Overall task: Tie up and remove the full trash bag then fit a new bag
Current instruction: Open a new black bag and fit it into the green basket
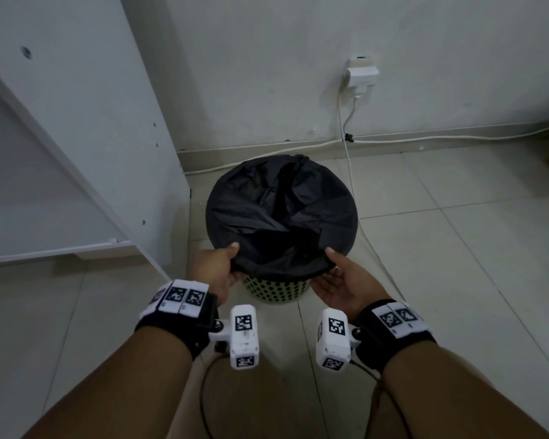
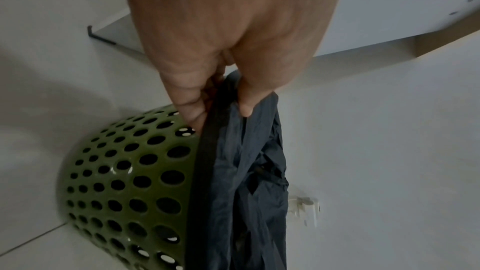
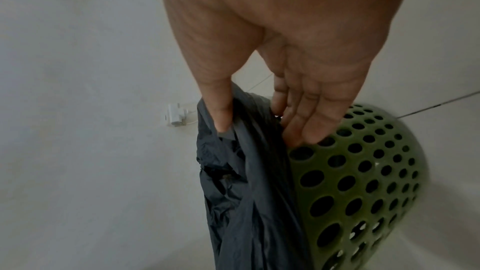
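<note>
A black trash bag lines a green perforated bin on the tiled floor, its edge folded over the rim. My left hand pinches the bag's near-left edge, thumb on top and fingers beneath. In the left wrist view, the left hand pinches the bag beside the bin. My right hand holds the near-right edge, thumb on top. The right wrist view shows the right hand, thumb on the bag, fingers under the fold against the bin. The bag's contents are hidden.
A white cabinet stands close on the bin's left. Behind the bin is the wall, with a socket and plug. A white cable drops from the socket and runs along the floor past the bin's right side.
</note>
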Action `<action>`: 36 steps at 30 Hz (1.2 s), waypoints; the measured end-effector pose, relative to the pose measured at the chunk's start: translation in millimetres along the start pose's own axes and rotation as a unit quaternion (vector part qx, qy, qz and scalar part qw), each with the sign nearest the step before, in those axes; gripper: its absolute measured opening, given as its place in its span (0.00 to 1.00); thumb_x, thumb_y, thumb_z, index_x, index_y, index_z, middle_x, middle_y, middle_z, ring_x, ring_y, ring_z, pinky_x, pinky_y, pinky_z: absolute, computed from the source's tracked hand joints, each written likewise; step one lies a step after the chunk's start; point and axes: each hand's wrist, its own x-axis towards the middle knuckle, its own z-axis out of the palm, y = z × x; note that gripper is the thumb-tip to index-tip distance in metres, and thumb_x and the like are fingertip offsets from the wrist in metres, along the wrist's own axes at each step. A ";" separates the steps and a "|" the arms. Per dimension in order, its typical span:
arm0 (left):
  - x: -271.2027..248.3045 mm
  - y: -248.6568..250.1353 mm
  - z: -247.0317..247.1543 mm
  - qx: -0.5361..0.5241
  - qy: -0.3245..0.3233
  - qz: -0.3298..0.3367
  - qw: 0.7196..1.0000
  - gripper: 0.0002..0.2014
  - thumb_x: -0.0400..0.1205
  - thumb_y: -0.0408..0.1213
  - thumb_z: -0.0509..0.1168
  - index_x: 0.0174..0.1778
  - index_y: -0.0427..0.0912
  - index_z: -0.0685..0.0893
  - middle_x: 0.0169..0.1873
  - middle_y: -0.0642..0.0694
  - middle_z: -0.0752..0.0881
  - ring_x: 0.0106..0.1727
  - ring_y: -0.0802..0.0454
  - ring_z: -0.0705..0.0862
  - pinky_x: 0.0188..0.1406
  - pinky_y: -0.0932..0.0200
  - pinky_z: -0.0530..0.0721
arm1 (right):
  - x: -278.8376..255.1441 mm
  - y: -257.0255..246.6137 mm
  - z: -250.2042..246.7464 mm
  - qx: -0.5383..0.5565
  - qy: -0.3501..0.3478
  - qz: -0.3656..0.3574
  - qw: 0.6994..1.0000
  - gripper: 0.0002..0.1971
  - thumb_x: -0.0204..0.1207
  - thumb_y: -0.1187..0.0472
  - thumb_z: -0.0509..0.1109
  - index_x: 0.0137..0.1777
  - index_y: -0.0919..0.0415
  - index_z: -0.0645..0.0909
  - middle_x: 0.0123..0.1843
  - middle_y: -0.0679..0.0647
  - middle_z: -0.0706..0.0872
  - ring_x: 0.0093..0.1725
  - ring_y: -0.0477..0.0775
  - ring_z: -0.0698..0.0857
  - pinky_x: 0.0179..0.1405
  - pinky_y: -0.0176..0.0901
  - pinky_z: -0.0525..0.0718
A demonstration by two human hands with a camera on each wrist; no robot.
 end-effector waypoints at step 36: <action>-37.1 -40.0 24.8 -0.054 0.009 0.024 0.998 0.13 0.87 0.33 0.65 0.65 0.32 0.84 0.55 0.36 0.90 0.49 0.43 0.90 0.42 0.50 0.88 | 6.0 7.3 -2.0 -0.024 -0.026 -0.030 0.999 0.04 0.81 0.63 0.70 0.52 0.62 0.84 0.43 0.57 0.93 0.44 0.55 0.87 0.46 0.46 0.84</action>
